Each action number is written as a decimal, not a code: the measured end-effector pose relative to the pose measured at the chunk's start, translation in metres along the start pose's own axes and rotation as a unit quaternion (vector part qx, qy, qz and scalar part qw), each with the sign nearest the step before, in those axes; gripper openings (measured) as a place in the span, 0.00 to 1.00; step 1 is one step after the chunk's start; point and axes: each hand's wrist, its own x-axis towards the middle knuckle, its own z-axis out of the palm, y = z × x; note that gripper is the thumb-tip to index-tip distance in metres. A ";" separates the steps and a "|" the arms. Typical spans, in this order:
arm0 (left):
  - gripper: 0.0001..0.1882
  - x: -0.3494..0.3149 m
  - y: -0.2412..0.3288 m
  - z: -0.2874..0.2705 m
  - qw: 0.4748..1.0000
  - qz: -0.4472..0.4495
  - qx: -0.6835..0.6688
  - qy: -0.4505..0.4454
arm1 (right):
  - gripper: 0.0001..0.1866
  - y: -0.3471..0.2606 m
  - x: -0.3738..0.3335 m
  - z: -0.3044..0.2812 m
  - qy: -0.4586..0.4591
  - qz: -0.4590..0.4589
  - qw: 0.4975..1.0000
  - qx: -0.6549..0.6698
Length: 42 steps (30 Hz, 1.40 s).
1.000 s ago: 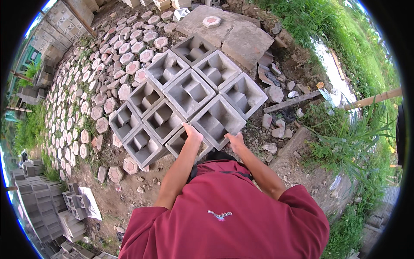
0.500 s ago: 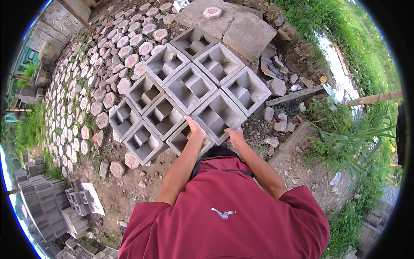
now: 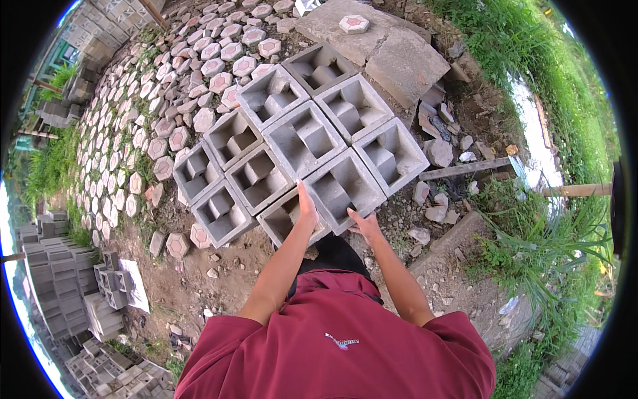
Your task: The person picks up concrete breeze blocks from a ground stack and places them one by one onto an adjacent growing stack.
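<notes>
Near the middle lies a grey concrete block (image 3: 355,174) with a stepped hollow, at the near end of a group of similar blocks. My left hand (image 3: 308,207) is closed on its left edge. At the near right corner my right hand (image 3: 365,225) grips the rim, its fingertips reaching over into the hollow; its other fingers are partly hidden. Against the far left side of this block sits another hollow block (image 3: 304,136), and a further one (image 3: 391,156) adjoins its right side. My left hand and forearm partly cover a lower block (image 3: 282,216).
Many hexagonal paving stones (image 3: 159,126) lie spread over the ground at left. A broken concrete slab (image 3: 399,63) lies at the back. A wooden strip (image 3: 465,168) and rubble (image 3: 436,213) are at right, beside grass (image 3: 525,233). More blocks (image 3: 63,282) stand stacked at lower left.
The scene has shifted slightly to the right in view. My right hand's fingers are spread a little more on the block's corner; the block keeps its place among its neighbours.
</notes>
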 end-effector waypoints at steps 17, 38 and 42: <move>0.30 -0.154 0.101 -0.159 0.970 0.000 0.198 -0.144 | 0.37 -0.008 -0.112 0.113 0.167 -0.487 0.819 -0.253; 0.25 -0.447 0.066 -0.545 0.859 0.242 -0.284 0.351 | 0.13 0.249 -0.283 0.480 -0.635 -0.136 0.662 -0.373; 0.24 -0.439 0.044 -0.552 0.837 0.176 -0.353 0.379 | 0.12 0.286 -0.275 0.514 -0.659 -0.127 0.630 -0.391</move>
